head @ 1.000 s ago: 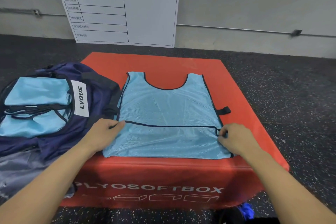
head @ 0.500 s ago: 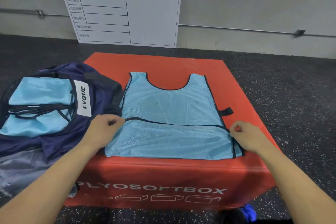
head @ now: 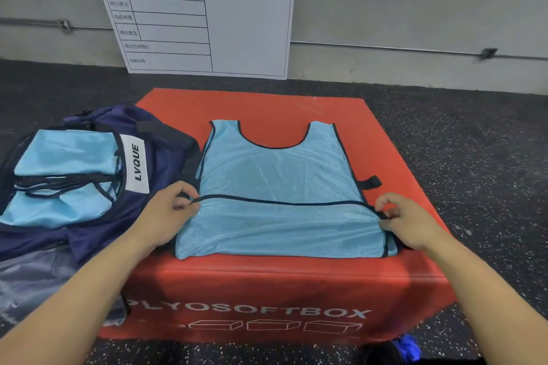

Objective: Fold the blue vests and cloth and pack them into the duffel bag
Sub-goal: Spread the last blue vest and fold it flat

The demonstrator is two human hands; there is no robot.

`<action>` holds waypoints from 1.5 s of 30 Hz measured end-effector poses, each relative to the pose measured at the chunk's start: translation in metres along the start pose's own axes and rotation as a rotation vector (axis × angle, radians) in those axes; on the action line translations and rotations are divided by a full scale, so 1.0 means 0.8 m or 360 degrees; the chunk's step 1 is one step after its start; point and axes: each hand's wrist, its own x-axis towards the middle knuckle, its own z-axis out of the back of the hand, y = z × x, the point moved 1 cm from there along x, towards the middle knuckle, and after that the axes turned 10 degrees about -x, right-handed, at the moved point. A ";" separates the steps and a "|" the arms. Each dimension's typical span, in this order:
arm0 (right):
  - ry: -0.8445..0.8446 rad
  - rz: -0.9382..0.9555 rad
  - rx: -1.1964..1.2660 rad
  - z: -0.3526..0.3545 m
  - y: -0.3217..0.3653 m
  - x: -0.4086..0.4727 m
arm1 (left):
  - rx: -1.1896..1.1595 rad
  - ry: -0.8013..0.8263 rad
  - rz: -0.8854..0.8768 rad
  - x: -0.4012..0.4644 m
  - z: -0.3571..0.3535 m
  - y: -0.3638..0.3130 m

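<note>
A light blue mesh vest (head: pixel 278 178) with dark trim lies flat on the red soft box (head: pixel 267 104), neck hole away from me. Its bottom part is folded up, leaving a dark hem line across the middle. My left hand (head: pixel 169 213) pinches the left end of that hem. My right hand (head: pixel 406 219) pinches the right end, by the vest's edge. To the left stands the open navy duffel bag (head: pixel 166 139) with a white LVQUE label; folded light blue vests (head: pixel 65 157) lie inside it.
A black strap tab (head: pixel 369 182) sticks out from the vest's right side. A white planning board (head: pixel 207 15) leans on the wall behind the box. Dark speckled floor (head: pixel 474 142) surrounds the box. Something blue (head: pixel 406 347) lies on the floor below the box's front.
My right hand has slid outward to the vest's right edge, pulling the folded hem straighter. My left hand has stayed on the left end of the hem.
</note>
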 end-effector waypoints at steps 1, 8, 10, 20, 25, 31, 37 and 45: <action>0.0010 0.0011 0.0028 0.000 -0.002 0.000 | -0.0007 0.0018 0.0003 0.000 0.001 0.000; 0.0235 0.0053 0.0137 -0.004 0.006 -0.003 | 0.0152 0.0533 0.0049 -0.009 0.011 -0.008; 0.0317 0.0053 0.0115 -0.007 0.007 -0.005 | 0.0177 0.0553 0.0064 -0.012 0.011 -0.012; 0.0069 0.0205 0.0283 0.091 0.072 -0.044 | 0.0117 0.0227 -0.0052 -0.027 0.055 -0.114; -0.0084 0.0333 0.0266 0.190 0.137 -0.076 | 0.0146 0.0115 -0.0267 -0.035 0.098 -0.216; -0.0228 0.0327 0.0566 0.288 0.194 -0.126 | -0.0082 -0.0010 -0.0367 -0.065 0.135 -0.339; -0.0234 0.0485 0.0949 0.365 0.235 -0.196 | -0.0274 -0.0046 -0.0552 -0.107 0.160 -0.435; -0.0383 0.0706 0.0918 0.448 0.260 -0.285 | -0.0301 -0.0098 -0.0763 -0.162 0.185 -0.517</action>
